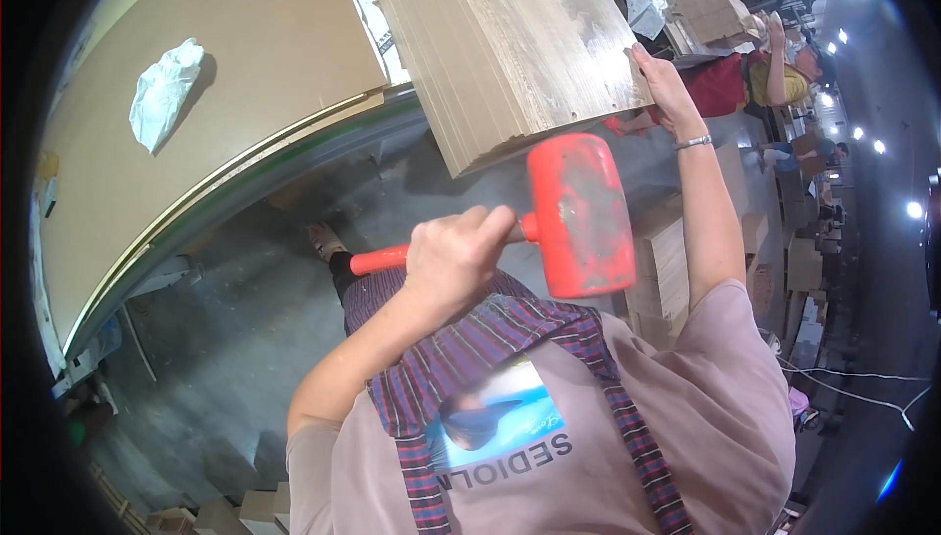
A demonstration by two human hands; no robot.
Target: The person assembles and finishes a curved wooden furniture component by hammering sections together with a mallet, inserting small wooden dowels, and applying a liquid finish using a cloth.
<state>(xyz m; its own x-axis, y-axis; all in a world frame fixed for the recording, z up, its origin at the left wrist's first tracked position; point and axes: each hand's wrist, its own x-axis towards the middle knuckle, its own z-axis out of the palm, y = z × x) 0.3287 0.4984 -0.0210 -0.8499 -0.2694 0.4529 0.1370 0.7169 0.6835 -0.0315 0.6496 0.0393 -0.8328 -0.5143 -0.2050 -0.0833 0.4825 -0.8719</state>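
Note:
My left hand [457, 256] is closed around the handle of a red mallet [583, 217]. The mallet's big, scuffed, barrel-shaped head points right, in front of my chest, apart from the boards. Beyond it stands a tall stack of wood-grain panels [559, 40], their pale edges lined up on the left side. At the right edge of the top panel, near its front corner, rests my right hand [669, 89]. Its fingers stretch along the panel edge, and the thumb is partly hidden. A bracelet circles the right wrist.
To the left is a large brown board surface [265, 25] with a crumpled white plastic bag [165, 94] on it. A metal-edged rail [245, 158] borders that surface. Stacked pale panels [659, 270] stand to the right. A person in a red garment [714, 84] works farther off, among cartons.

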